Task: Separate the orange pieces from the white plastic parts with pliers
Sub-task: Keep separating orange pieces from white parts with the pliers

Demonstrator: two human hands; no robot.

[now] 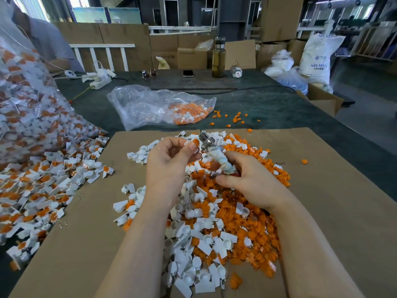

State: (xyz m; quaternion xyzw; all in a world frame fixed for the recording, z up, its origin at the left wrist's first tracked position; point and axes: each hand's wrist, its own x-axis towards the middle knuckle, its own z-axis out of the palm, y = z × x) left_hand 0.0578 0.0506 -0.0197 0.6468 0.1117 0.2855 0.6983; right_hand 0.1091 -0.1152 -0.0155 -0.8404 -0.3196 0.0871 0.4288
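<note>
My left hand (169, 162) pinches a white plastic part with an orange piece (194, 144) between thumb and fingers, above the pile. My right hand (251, 181) grips the pliers (217, 155) by their cloth-wrapped handles; the metal jaws point up and left, right beside the orange piece. Below both hands lies a mixed pile of loose orange pieces (247, 214) and white parts (193, 263) on a sheet of cardboard (333, 201).
A heap of unsplit white-and-orange parts (43, 186) spills from a big clear bag (28, 108) at the left. A smaller clear bag (159, 106) lies on the dark table beyond the cardboard. Farther back stand a bottle (218, 59), a phone (188, 73), glasses and boxes.
</note>
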